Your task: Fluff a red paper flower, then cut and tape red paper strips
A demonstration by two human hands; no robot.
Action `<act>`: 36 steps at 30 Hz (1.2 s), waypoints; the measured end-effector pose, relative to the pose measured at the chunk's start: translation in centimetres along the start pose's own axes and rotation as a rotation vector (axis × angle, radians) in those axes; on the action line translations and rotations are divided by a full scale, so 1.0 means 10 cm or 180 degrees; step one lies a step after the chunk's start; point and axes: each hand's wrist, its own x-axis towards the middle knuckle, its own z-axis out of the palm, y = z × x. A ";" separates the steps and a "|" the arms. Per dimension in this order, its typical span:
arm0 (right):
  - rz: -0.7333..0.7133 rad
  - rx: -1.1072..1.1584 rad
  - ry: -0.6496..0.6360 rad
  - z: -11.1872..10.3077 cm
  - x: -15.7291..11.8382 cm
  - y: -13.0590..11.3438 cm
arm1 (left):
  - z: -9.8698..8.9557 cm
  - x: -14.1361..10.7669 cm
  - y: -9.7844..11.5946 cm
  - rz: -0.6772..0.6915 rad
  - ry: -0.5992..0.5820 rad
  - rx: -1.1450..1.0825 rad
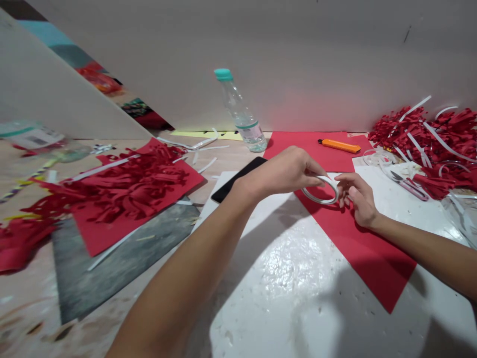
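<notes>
My left hand (288,168) pinches a roll of white tape (325,201) by its upper edge, tilted above a long red paper strip (357,248). My right hand (362,200) is close to the roll's right side, with the fingers loosely curled and apart; whether a fingertip touches the tape is unclear. The strip lies diagonally on a glossy white board (294,273). Behind the hands, an orange utility knife (341,145) rests on another red paper sheet (309,151). A black phone (238,180) lies partly behind my left forearm.
A clear bottle (244,117) with a teal cap stands by the wall. Cut red fringe (137,186) covers a red sheet on the left, over a dark grey board (149,248). Scissors (410,186) lie near a heap of red fringe (439,134). Another bottle (33,139) appears blurred at left.
</notes>
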 end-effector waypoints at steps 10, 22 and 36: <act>-0.0345 -0.0782 0.0317 0.06 0.02 -0.11 | 0.04 0.04 -0.07 -0.0189 -0.0263 -0.0419; -0.0509 -0.0930 0.0785 -0.07 0.33 -0.45 | 0.25 0.11 -0.31 -0.0673 -0.0653 -0.0709; -0.1465 -0.1252 0.0730 -0.59 0.61 -0.87 | 0.64 0.20 -0.36 -0.1669 -0.0510 0.0617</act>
